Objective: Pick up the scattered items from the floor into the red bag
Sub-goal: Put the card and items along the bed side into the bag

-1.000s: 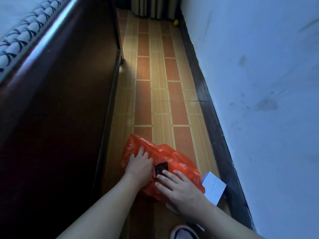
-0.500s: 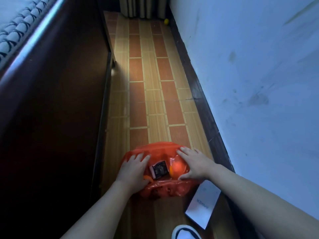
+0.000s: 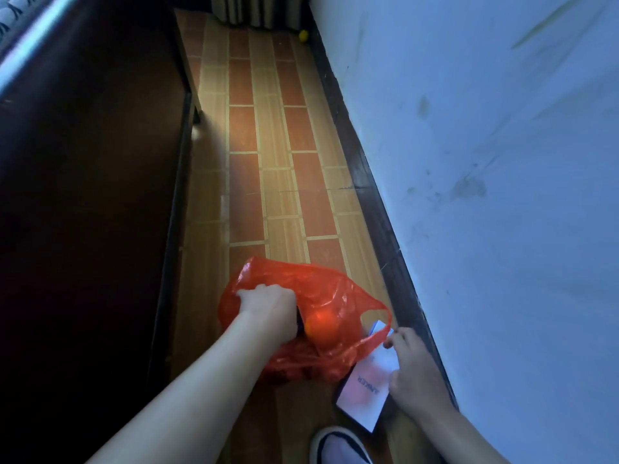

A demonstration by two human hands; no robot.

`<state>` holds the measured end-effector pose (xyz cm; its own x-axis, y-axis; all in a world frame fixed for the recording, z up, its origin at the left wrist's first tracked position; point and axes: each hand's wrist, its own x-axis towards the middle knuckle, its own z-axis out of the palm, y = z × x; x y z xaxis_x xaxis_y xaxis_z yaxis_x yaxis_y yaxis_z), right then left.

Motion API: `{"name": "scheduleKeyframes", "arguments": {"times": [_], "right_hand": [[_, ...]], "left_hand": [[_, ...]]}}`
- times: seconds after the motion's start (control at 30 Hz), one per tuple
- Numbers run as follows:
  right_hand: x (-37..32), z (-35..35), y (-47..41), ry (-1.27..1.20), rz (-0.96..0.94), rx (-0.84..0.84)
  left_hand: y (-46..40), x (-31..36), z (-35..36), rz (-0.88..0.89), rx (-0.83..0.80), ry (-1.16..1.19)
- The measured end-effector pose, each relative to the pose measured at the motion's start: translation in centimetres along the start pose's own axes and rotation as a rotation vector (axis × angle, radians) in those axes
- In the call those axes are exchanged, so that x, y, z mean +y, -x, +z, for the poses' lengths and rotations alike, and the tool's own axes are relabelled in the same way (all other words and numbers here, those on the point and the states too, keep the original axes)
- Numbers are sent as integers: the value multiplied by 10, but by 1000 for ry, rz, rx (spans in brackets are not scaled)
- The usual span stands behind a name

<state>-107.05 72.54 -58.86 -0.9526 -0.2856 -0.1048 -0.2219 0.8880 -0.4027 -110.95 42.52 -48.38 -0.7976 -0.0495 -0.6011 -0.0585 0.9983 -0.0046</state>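
The red plastic bag (image 3: 321,296) sits on the tiled floor near the bottom of the view, bulging with an orange round thing (image 3: 323,324) and a dark item inside. My left hand (image 3: 268,304) is fisted on the bag's left rim and holds it up. One bag handle loops out to the right. A white flat box (image 3: 366,393) with printed letters lies on the floor just right of the bag. My right hand (image 3: 410,370) rests on that box's right edge, fingers curled around it.
A dark wooden bed frame (image 3: 100,195) runs along the left and a pale wall (image 3: 485,162) with a dark skirting board along the right, leaving a narrow floor strip. A small yellow ball (image 3: 303,35) lies far off by the wall. A slipper toe (image 3: 338,445) shows at the bottom.
My right hand left the top of the bag and moved down right onto the white box. My left hand closed on the bag's rim and lifted it.
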Motion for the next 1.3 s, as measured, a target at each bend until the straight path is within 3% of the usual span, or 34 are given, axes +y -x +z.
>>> {"name": "scheduleKeyframes", "arguments": {"times": [0.13,0.2,0.43,0.53,0.83,1.2,1.3], "right_hand": [[18,18,7,272,-132,-326],[17,18,5,364,-175,-411],[12,24,-13,383,-432,-326],[9,15,-16,263,-378,-241],[-7,-6,15,423,-248,-311],[-82,-143,-2,364,-123,199],[-104,-163,-19,335,-158,308]], "left_hand": [[3,16,-19,48,55,44],[3,21,-20,117,76,95],[3,20,-1,336,41,188],[2,18,5,359,48,199],[3,19,-4,401,141,242],[3,-5,-12,313,206,398],[8,-25,-18,217,339,445]]}}
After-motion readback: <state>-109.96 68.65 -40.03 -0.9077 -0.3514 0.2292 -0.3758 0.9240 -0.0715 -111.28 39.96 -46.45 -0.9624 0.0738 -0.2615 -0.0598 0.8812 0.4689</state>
